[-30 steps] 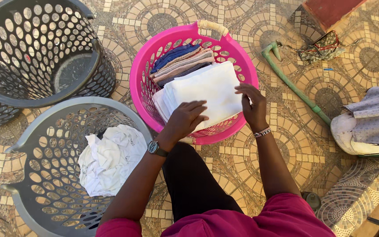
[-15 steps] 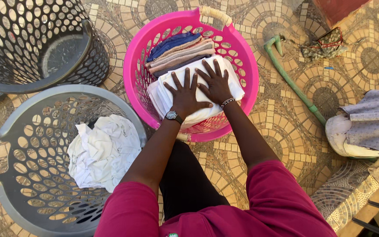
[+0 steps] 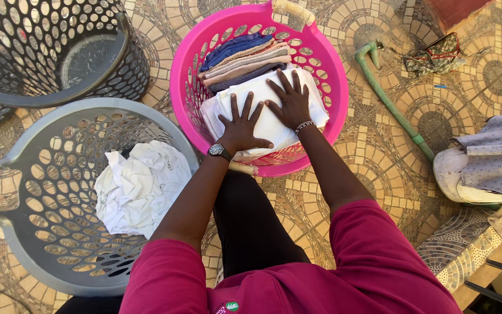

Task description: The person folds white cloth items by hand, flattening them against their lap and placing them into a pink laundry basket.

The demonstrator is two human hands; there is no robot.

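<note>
While both hands press flat, fingers (image 3: pixel 245 107) spread wide, the folded white cloth (image 3: pixel 262 110) lies in the pink basket (image 3: pixel 184 70).

Both arms stretched fwd; L hand (image 3: pixel 241 125) & R hand (image 3: pixel 290 100) flat, palms down, fingers spread, side by side

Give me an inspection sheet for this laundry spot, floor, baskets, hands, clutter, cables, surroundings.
Surface: patterned mosaic tile floor.
Job's things: pink basket holds folded white cloth in front and a stack of folded blue, tan and grey cloths behind.
Clutter: grey basket holding crumpled white cloth; dark basket, contents unclear; green hose; small patterned bundle.
Grippers: left hand and right hand both lie flat, fingers spread, on the folded white cloth.
Cables: nothing seen.
Surroundings: grey patterned fabric draped over a white object at right.
</note>
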